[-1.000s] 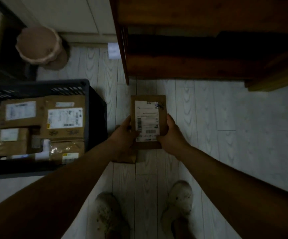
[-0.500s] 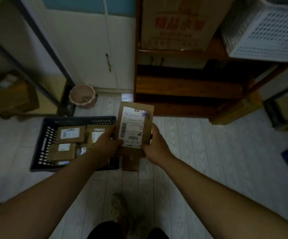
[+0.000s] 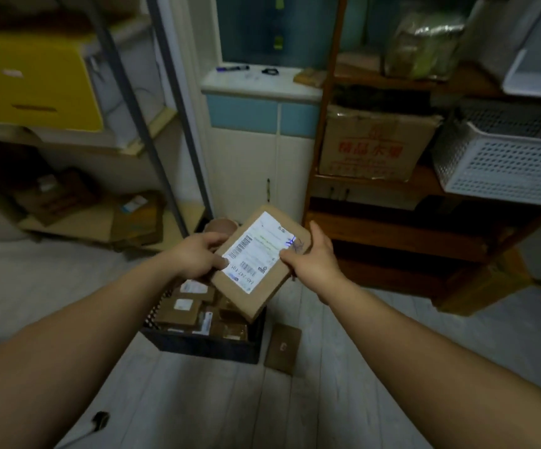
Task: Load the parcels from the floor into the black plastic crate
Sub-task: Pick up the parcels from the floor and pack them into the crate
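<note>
I hold a flat brown parcel (image 3: pixel 259 273) with a white shipping label in both hands, tilted, in the air above the crate's right side. My left hand (image 3: pixel 198 257) grips its left edge and my right hand (image 3: pixel 311 259) grips its right edge. Below it on the floor stands the black plastic crate (image 3: pixel 204 346), with several brown labelled parcels (image 3: pixel 181 307) lying inside. One more small brown parcel (image 3: pixel 283 348) lies flat on the floor, just right of the crate.
A wooden shelf unit (image 3: pixel 408 234) with a cardboard box (image 3: pixel 369 147) and a white perforated basket (image 3: pixel 502 163) stands to the right. A metal rack (image 3: pixel 152 124) with a yellow bin (image 3: pixel 33 82) stands left. A white cabinet (image 3: pixel 259 170) is behind the crate.
I have lifted the parcel off the floor and turned it at an angle. My view has risen, so the crate now looks smaller and lies below my hands.
</note>
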Action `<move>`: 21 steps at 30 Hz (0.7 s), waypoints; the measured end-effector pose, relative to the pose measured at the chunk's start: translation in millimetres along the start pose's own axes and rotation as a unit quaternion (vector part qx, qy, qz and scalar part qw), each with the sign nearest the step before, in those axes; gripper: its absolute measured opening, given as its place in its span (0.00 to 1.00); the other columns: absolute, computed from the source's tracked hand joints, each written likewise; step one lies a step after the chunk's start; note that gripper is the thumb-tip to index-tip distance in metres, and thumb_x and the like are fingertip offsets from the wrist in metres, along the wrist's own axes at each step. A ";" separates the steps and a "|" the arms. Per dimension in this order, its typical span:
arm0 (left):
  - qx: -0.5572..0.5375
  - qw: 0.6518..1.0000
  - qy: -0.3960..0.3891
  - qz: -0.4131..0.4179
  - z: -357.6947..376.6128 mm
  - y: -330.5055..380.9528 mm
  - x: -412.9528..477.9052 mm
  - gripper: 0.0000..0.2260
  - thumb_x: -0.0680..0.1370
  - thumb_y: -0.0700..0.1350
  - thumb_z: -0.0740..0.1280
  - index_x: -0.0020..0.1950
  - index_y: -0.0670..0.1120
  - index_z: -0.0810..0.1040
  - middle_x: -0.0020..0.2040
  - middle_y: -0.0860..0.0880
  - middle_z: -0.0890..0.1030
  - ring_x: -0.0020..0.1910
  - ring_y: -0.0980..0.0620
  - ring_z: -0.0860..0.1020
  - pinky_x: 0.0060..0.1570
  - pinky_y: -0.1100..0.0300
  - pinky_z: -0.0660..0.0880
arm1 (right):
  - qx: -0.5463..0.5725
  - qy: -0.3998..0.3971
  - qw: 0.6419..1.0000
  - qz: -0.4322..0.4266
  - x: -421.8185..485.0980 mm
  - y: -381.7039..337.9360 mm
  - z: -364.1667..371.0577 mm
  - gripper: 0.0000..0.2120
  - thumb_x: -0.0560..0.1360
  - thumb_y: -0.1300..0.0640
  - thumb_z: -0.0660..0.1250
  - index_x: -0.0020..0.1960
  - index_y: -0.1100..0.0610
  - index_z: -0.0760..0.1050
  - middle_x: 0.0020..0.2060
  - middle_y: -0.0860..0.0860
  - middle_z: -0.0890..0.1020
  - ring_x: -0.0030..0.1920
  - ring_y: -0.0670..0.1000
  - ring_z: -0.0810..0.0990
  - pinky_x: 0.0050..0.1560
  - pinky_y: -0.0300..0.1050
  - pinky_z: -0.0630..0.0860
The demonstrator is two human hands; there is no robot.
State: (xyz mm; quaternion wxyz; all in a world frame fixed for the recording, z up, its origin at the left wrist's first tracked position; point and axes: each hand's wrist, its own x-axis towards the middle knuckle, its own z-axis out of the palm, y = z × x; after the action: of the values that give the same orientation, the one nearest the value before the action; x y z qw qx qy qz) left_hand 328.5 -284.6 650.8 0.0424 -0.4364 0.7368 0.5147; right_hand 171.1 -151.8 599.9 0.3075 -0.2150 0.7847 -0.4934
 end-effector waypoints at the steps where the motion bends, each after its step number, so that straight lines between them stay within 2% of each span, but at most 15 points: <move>1: 0.015 1.000 0.014 0.010 -10.0 -1.3 -2.9 0.25 0.75 0.38 0.67 0.70 0.54 0.68 0.58 0.48 0.78 0.54 0.48 0.79 0.52 0.51 0.79 | -0.003 -0.006 1.000 0.000 -1.0 -4.6 4.9 0.36 0.71 0.56 0.72 0.74 0.50 0.58 0.69 0.53 0.68 0.61 0.55 0.76 0.53 0.55 0.80; 3: 0.005 0.995 0.091 0.038 -27.8 -8.0 -5.4 0.25 0.75 0.37 0.67 0.70 0.51 0.69 0.63 0.46 0.76 0.58 0.46 0.77 0.55 0.50 0.78 | 0.008 -0.003 1.000 0.008 -5.2 -14.3 20.7 0.27 0.72 0.55 0.71 0.68 0.53 0.64 0.59 0.54 0.76 0.52 0.54 0.80 0.37 0.47 0.78; 4: -0.020 0.989 0.141 0.043 -37.5 -13.5 -4.2 0.27 0.74 0.36 0.68 0.71 0.49 0.67 0.65 0.44 0.74 0.59 0.44 0.76 0.56 0.49 0.77 | 0.017 0.007 1.000 0.012 -8.2 -20.5 31.3 0.25 0.73 0.54 0.70 0.66 0.53 0.65 0.57 0.54 0.76 0.51 0.54 0.80 0.34 0.45 0.77; 6: -0.088 0.973 0.211 0.035 -58.6 -26.4 -4.4 0.33 0.72 0.36 0.71 0.73 0.48 0.62 0.67 0.44 0.71 0.61 0.42 0.74 0.55 0.45 0.78 | 0.031 0.025 0.999 0.018 -12.1 -32.1 54.5 0.25 0.72 0.51 0.70 0.65 0.52 0.65 0.57 0.54 0.75 0.51 0.55 0.80 0.41 0.49 0.81; 8: -0.147 0.961 0.233 0.020 -83.6 -44.9 -3.5 0.32 0.70 0.37 0.73 0.70 0.49 0.63 0.63 0.44 0.73 0.57 0.41 0.77 0.48 0.42 0.80 | 0.029 0.031 0.999 0.008 -17.4 -44.2 81.0 0.25 0.73 0.50 0.70 0.66 0.52 0.65 0.56 0.51 0.75 0.52 0.54 0.79 0.49 0.51 0.80; 11: -0.195 0.958 0.209 0.023 -121.3 -70.8 -0.6 0.20 0.71 0.37 0.72 0.59 0.46 0.68 0.57 0.43 0.78 0.50 0.44 0.80 0.46 0.45 0.80 | 0.024 0.023 0.999 -0.024 -28.2 -59.7 119.7 0.23 0.76 0.52 0.67 0.69 0.53 0.65 0.55 0.49 0.75 0.53 0.50 0.77 0.47 0.43 0.76; 12: -0.199 0.959 0.198 0.031 -132.4 -78.5 -0.1 0.21 0.72 0.36 0.71 0.61 0.46 0.68 0.57 0.44 0.78 0.51 0.44 0.80 0.45 0.47 0.80 | 0.017 0.026 0.999 -0.030 -30.4 -63.0 131.7 0.23 0.76 0.51 0.66 0.69 0.53 0.66 0.56 0.49 0.75 0.53 0.50 0.77 0.48 0.43 0.76; 15: -0.194 0.971 0.131 0.048 -160.0 -98.3 4.0 0.32 0.73 0.33 0.68 0.73 0.52 0.61 0.60 0.48 0.76 0.56 0.45 0.78 0.46 0.49 0.79 | -0.003 0.018 0.999 -0.036 -37.9 -70.0 167.6 0.21 0.78 0.50 0.64 0.69 0.51 0.67 0.53 0.46 0.75 0.54 0.51 0.78 0.55 0.50 0.77; 17: -0.175 0.978 0.105 0.049 -173.0 -108.5 9.3 0.36 0.73 0.32 0.67 0.75 0.54 0.57 0.63 0.49 0.75 0.59 0.45 0.77 0.51 0.46 0.78 | -0.016 0.018 0.999 -0.035 -40.8 -69.5 187.9 0.21 0.78 0.51 0.63 0.70 0.50 0.66 0.52 0.45 0.74 0.53 0.48 0.76 0.55 0.47 0.76; 21: -0.107 0.989 0.076 0.066 -186.8 -118.9 25.5 0.38 0.73 0.32 0.68 0.77 0.53 0.54 0.69 0.46 0.71 0.64 0.45 0.73 0.61 0.43 0.73 | -0.020 0.012 0.999 -0.024 -36.8 -63.8 210.4 0.22 0.78 0.53 0.65 0.70 0.49 0.66 0.62 0.48 0.77 0.58 0.48 0.76 0.59 0.47 0.74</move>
State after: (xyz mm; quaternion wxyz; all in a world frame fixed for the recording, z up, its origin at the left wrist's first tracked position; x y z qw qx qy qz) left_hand 466.7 -459.1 639.2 -0.0944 -0.4263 0.7060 0.5576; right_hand 345.8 -290.2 599.5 0.2819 -0.2341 0.7925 -0.4876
